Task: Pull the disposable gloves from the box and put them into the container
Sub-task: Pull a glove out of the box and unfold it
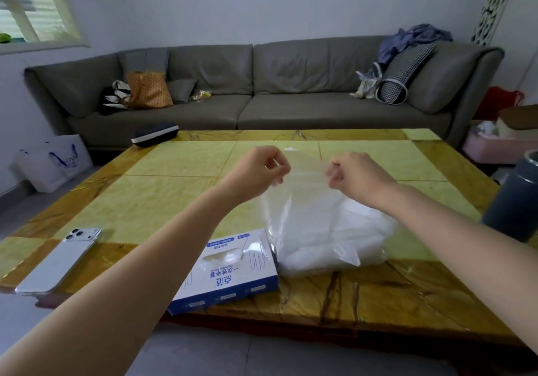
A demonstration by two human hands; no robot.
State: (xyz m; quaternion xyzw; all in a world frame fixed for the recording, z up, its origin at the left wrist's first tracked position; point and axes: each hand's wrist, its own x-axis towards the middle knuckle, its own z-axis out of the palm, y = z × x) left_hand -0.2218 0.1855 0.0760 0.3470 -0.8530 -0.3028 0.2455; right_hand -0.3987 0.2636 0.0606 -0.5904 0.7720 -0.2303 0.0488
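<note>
Pinching one clear glove (305, 201) — left hand (259, 169) and right hand (355, 175) both curled on its top edge; one box (233, 271) beside.

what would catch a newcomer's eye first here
First, the left hand and right hand raised over the table, each pinching an edge of a clear glove stretched between them. Just below sits a whitish heap of plastic, with the blue and white glove box beside it at the near edge. A phone lies at the near left corner, a dark flask stands at the right.
</note>
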